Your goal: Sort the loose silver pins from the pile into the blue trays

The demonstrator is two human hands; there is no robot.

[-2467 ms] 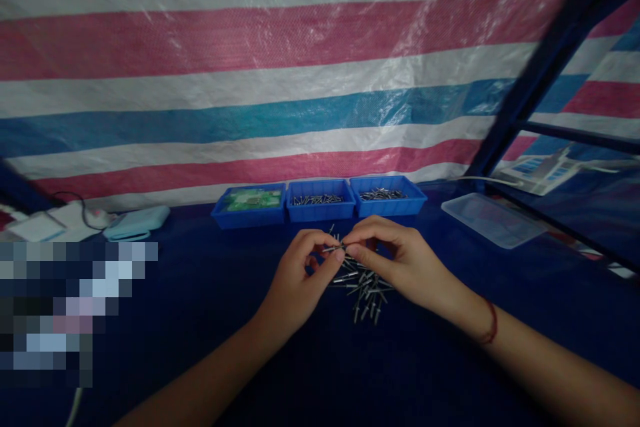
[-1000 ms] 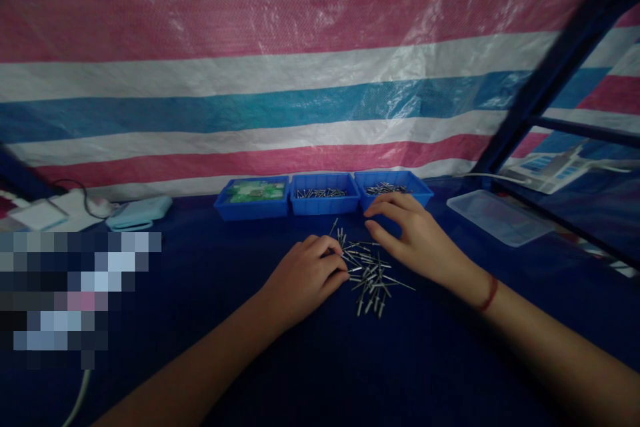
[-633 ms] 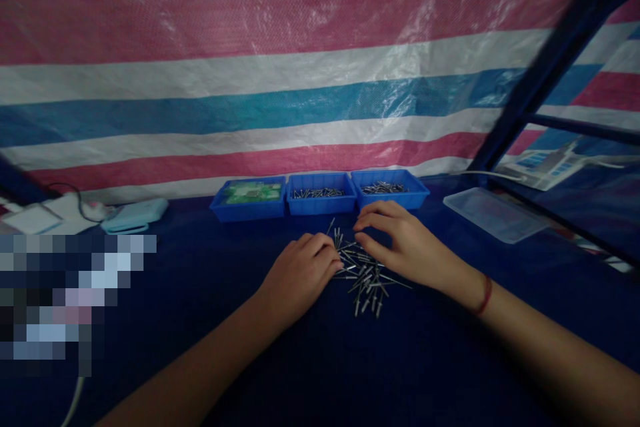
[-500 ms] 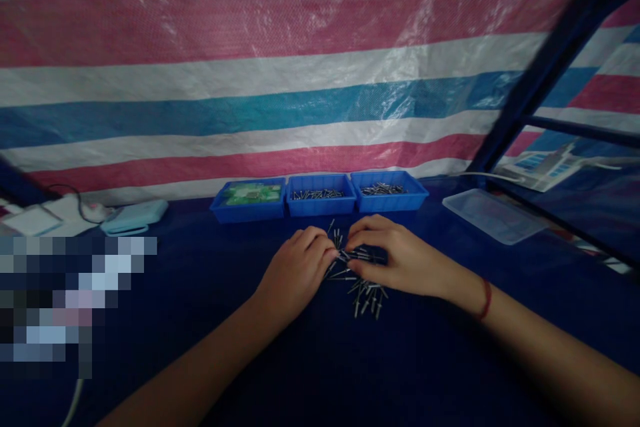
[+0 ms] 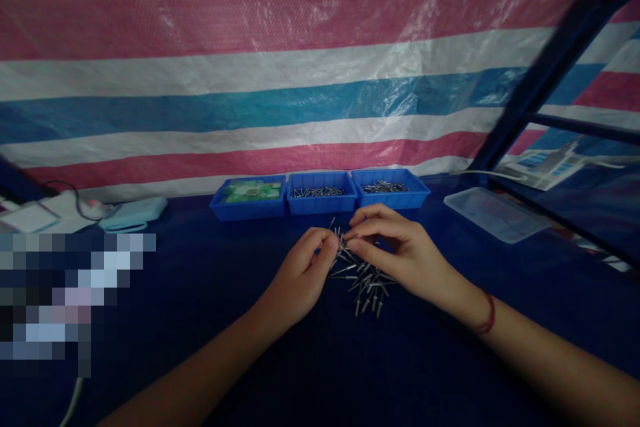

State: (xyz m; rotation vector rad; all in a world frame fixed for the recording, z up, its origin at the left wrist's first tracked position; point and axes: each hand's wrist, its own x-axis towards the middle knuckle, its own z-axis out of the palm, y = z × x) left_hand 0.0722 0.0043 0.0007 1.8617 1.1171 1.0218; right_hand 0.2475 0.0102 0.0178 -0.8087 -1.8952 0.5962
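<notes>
A loose pile of metal rivets (image 5: 369,283) lies on the dark blue table between and in front of my hands. My left hand (image 5: 313,267) is closed at the pile's left edge, thumb pressed to the fingers; what it pinches is too small to make out. Just right of it, my right hand (image 5: 395,243) reaches over the pile from the right, thumb and fingertips nearly together at a small thin piece I cannot identify. The fingertips of both hands are close to each other. Some rivets are hidden under the right hand.
Behind the pile stand three blue trays: the left tray (image 5: 250,213) holds green packets, the middle tray (image 5: 323,205) and right tray (image 5: 395,199) hold rivets. A clear plastic lid (image 5: 493,215) lies at right, a light blue case (image 5: 134,213) and white power strip (image 5: 75,212) at left.
My right hand has lifted off the pile and brought its thumb and fingertips closer together, uncovering more rivets. The left hand has turned, with its thumb now on top.
</notes>
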